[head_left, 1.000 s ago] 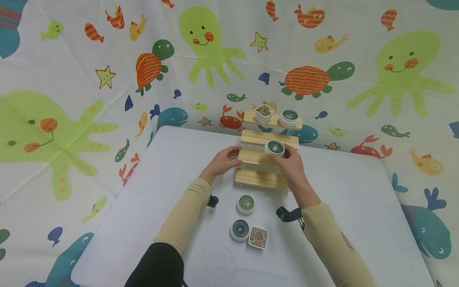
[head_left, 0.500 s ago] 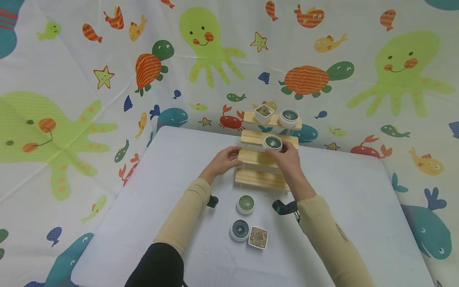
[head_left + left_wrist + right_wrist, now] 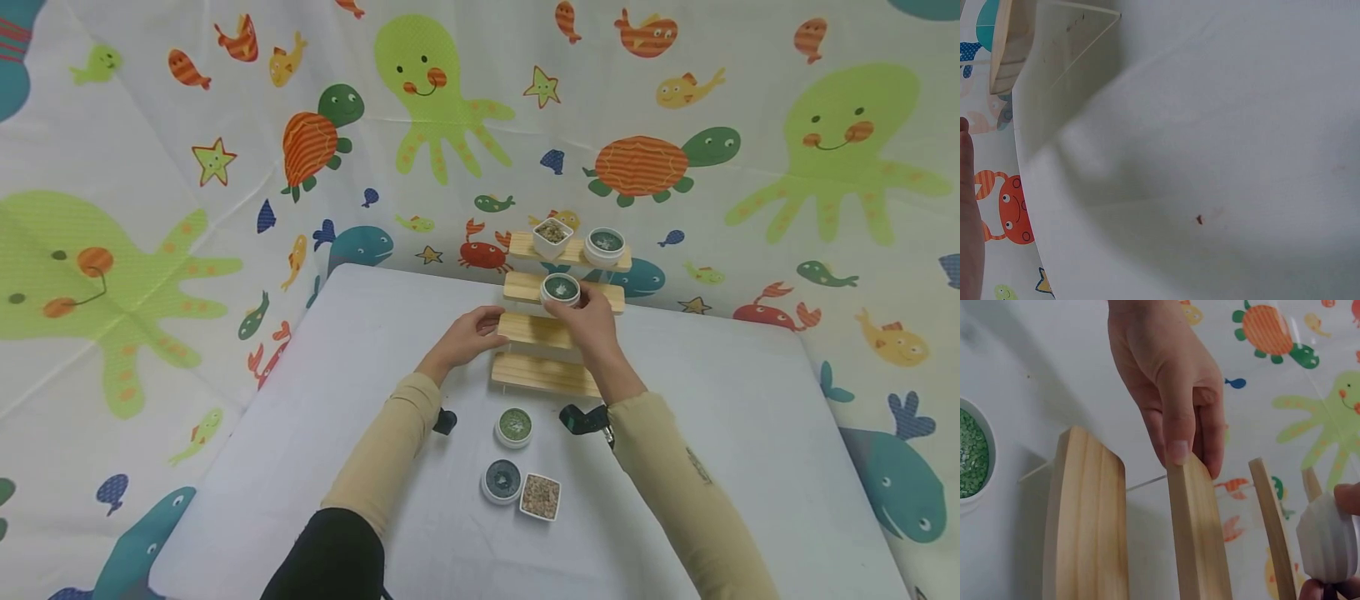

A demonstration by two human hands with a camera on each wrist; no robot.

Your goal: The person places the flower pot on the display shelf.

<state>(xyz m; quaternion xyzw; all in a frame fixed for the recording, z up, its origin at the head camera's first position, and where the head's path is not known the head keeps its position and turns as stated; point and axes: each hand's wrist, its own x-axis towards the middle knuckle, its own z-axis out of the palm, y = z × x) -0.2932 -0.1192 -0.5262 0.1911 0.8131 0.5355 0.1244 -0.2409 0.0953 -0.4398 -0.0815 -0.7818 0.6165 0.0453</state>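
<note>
My right hand [image 3: 595, 329] grips a round white pot [image 3: 560, 288] with dark green filling, over the second-highest step of a tiered wooden display stand [image 3: 543, 373]. Whether the pot touches that step cannot be told. In the right wrist view the pot's white side [image 3: 1327, 540] shows between thumb and fingers. My left hand [image 3: 467, 335] pinches the left end of the step below; the right wrist view shows its thumb on the front edge and fingers behind. A square white pot [image 3: 552, 237] and another round dark-green pot [image 3: 604, 246] stand on the top step.
In front of the stand, a round pot of light green grains [image 3: 514, 426], a round pot of dark blue-grey filling [image 3: 502, 481] and a square pot of beige grains [image 3: 541, 497] stand on the white table [image 3: 300, 467]. A sea-animal curtain [image 3: 480, 100] hangs behind.
My right hand has carried the round dark-green pot leftward and slightly back, from the stand's right side to over the second-highest step. The left hand has stayed on its step.
</note>
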